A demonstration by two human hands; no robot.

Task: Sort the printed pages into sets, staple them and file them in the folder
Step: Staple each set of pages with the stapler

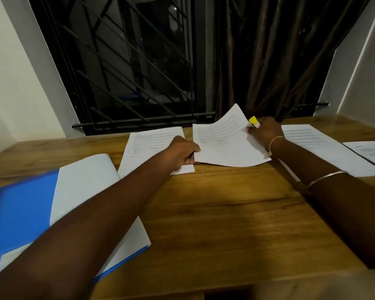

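page set (221, 146): printed, corner curled up | right hand (265, 132): seemingly grips yellow stapler (253, 121)

head cam, facing fwd/down, near desk (214, 213)

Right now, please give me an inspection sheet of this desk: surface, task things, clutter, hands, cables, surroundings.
Surface: wooden table, brown grain.
Job's things: middle set, far corner curled up; yellow stapler at its far right edge; left pages and right pages lie flat; blue folder open at left, white sheets inside.
Clutter: nothing seen.
Hands: left hand grips the set's left edge; right hand holds the stapler.
Cables: nothing seen.
Surroundings: barred window, dark curtain behind.
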